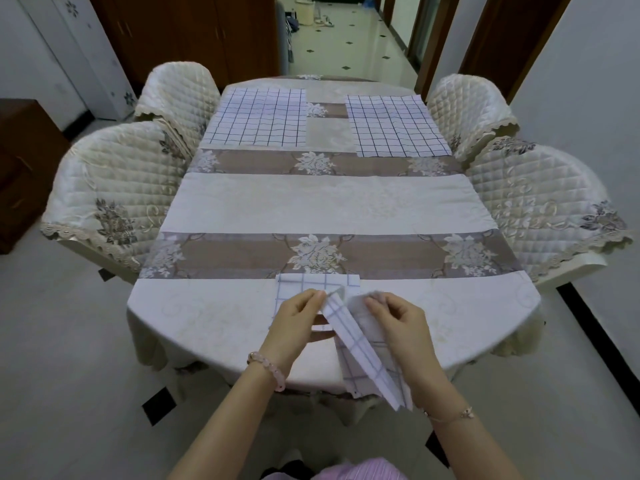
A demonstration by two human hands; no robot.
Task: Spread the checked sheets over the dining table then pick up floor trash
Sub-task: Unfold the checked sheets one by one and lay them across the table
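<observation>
Midway through laying the covers, a person stood at the near end of the bench (242, 327), both hands working a folded checked sheet (360, 344). The left hand (294, 323) had its fingers (317, 295) pinched on the sheet's upper fold at the left, while the right hand (398, 320) had its fingers (375, 301) pinched on the same fold just to the right, the two grips almost touching. From that held corner the sheet's long axis ran down and to the right, its loose end hanging past the near edge of the bench, below the right wrist. A further folded layer (318, 284) lay flat just beyond the fingers. Two opened sheets already lay at the far end, one at the far left (256, 121) and one at the far right (394, 126), well apart from the hands. Judging by this, the next move would call for drawing the hands apart, left and right, to open the fold. No floor trash could be seen.
</observation>
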